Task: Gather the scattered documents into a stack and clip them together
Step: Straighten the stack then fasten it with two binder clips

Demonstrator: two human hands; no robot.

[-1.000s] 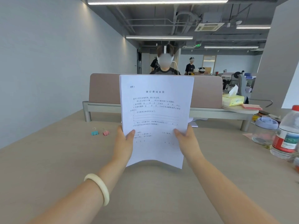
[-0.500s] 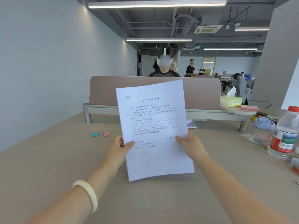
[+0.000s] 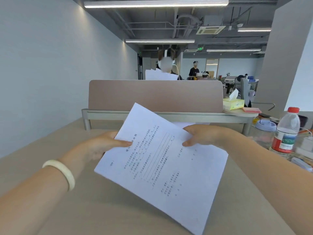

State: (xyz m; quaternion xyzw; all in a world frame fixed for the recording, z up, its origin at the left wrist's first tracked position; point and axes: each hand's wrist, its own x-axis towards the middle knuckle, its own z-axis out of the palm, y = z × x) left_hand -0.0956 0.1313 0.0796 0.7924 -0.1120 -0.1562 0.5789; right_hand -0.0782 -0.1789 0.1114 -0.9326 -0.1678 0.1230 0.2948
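Documents [image 3: 162, 160] sit in both my hands as a thin sheaf of white paper, held above the pale table [image 3: 110, 214] at the middle of the scene and turned askew, one corner pointing far toward the divider [image 3: 152, 95] and another reaching near and right. My left hand [image 3: 101, 146] pinches the left edge, thumb flat on the top sheet and fingers underneath; my right hand [image 3: 203, 135] pinches the far right edge the same way. I judge the sheaf light and limp: it will sag wherever it is unsupported, and loose sheets will likely slide over one another, so I would hold it at opposite edges, close to the corner meant for the clip, and pinch firmly without creasing. I see no clip in this view. The top sheet carries printed Chinese text with blank ruled lines; its heading lies partly under my left thumb and ends in 合同, and the body is too small for me to read. At the right stands a bottle [image 3: 286, 131] with a red label, its writing blurred.
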